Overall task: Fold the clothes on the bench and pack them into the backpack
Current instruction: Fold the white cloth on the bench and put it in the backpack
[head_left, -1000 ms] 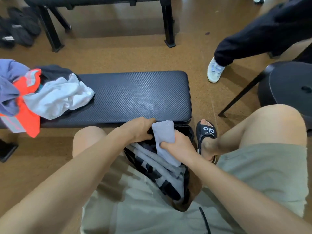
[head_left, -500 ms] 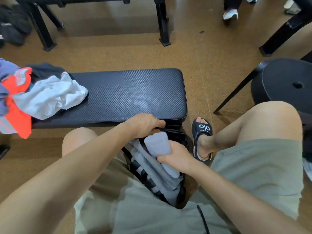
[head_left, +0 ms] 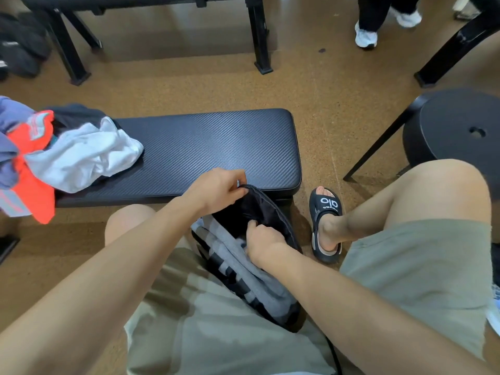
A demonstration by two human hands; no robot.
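We sit behind the bench [head_left: 216, 147], with the backpack [head_left: 259, 261] between our knees, just before its near edge. On the bench's left end lies a heap of clothes [head_left: 67, 150]. The left hand [head_left: 219, 189] is at the backpack's rim; the right hand [head_left: 263, 243] reaches inside. A stool [head_left: 460, 131] stands to the right, a second bench [head_left: 151, 1] beyond.

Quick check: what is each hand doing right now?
Left hand: pinches the backpack opening's rim.
Right hand: curled inside the backpack; what it holds cannot be told.
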